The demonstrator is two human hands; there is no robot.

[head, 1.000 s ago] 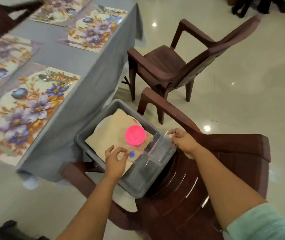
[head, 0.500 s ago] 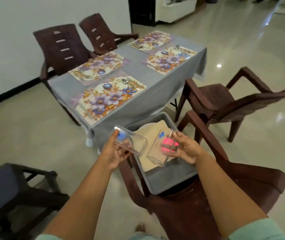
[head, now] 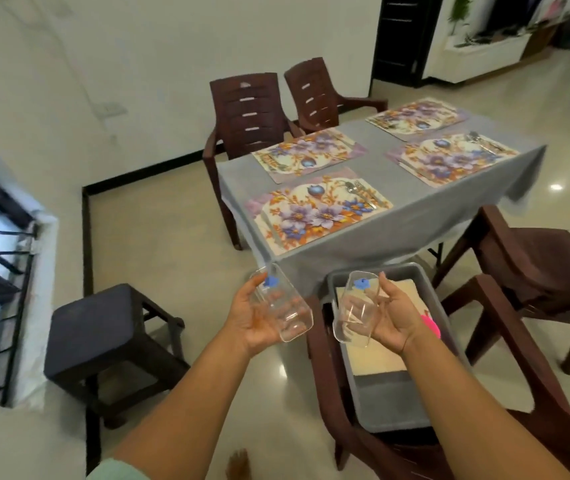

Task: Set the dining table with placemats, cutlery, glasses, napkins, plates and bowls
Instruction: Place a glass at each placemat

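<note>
We hold one clear glass [head: 282,306] in our left hand [head: 254,315] and another glass [head: 354,311] in our right hand [head: 392,318], fingers curled around each, short of the table's [head: 415,216] near edge. Both lie tilted in our palms; they look slippery, so a loosened grip could drop one onto the hard floor.

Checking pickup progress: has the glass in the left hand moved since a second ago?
Yes. The left-hand glass was inside the grey tub then; now the left hand holds it raised, left of the tub, over the floor.
</note>
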